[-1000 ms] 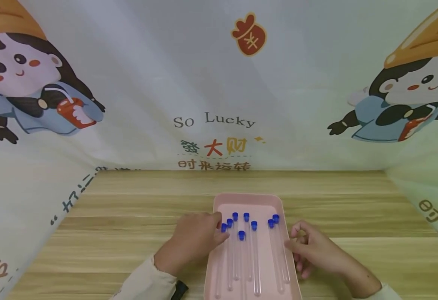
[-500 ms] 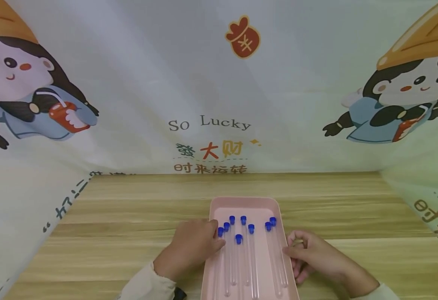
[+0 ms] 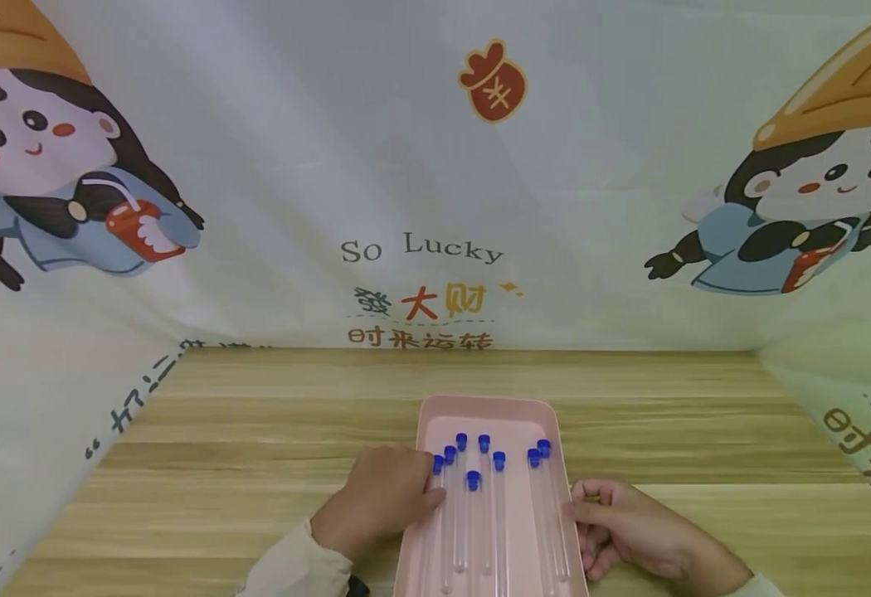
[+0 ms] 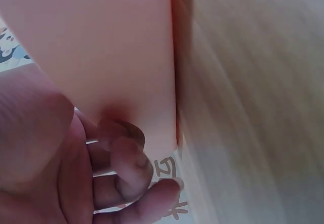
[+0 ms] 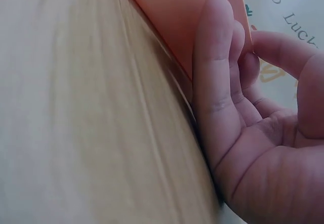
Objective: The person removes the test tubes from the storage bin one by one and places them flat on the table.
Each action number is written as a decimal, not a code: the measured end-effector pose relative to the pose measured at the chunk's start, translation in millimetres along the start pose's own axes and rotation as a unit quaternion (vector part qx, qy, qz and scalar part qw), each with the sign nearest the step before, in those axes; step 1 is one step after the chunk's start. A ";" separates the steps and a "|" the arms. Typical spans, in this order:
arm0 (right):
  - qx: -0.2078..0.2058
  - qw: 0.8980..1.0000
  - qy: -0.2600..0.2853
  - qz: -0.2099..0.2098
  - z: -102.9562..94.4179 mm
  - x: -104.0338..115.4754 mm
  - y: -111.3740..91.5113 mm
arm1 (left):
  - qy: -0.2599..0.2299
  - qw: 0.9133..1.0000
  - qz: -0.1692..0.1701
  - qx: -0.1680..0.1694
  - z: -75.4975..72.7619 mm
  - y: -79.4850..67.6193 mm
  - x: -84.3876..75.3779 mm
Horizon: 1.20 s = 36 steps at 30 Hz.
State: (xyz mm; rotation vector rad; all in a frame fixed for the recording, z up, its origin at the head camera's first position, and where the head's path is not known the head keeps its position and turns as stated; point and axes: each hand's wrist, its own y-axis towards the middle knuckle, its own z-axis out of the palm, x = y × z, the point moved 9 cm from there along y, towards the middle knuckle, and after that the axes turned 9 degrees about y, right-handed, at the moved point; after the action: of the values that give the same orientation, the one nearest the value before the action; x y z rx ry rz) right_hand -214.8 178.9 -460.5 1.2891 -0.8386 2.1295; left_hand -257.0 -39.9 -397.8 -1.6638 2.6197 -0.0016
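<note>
A pink rectangular tray (image 3: pixel 516 410) lies lengthwise before me, its near end cut off by the head view's bottom edge. Inside it are several clear test tubes (image 3: pixel 498 531) with blue caps (image 3: pixel 474 480), two of them apart on the right. My left hand (image 3: pixel 383 493) grips the left rim, thumb over the inner side; the left wrist view has its bent fingers (image 4: pixel 132 163) against the outer wall. On the opposite side, my right hand (image 3: pixel 630 526) pinches the rim between thumb and fingers. One straighter finger (image 5: pixel 212 57) lies along the outer wall in the right wrist view.
The tray is on a wood-grain table (image 3: pixel 256 414). Behind and at both sides hangs a printed white cloth (image 3: pixel 600 207) with cartoon figures and lettering. A small dark object (image 3: pixel 358 587) shows beside the left sleeve (image 3: pixel 297 564).
Both hands have shifted toward me along the tray's sides, and the right hand's fingers have come down closer against the rim. The whole head view has tilted slightly. The tubes keep their arrangement.
</note>
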 end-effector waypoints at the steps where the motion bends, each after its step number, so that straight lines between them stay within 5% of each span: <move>1: 0.001 1.000 0.001 0.000 0.1 -0.7 0.4 | 0.000 1.000 0.002 0.001 0.4 -0.3 0.2; 36: -0.009 1.000 -0.006 -0.001 0.3 -0.4 0.4 | -0.050 0.998 -0.008 0.021 2.1 -0.4 4.8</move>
State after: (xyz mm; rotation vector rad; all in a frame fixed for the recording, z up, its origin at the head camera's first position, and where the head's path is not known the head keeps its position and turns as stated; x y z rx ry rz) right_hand -214.7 178.3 -460.9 1.2930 -0.8598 2.1105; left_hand -258.6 -44.4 -400.1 -1.6268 2.5160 0.0257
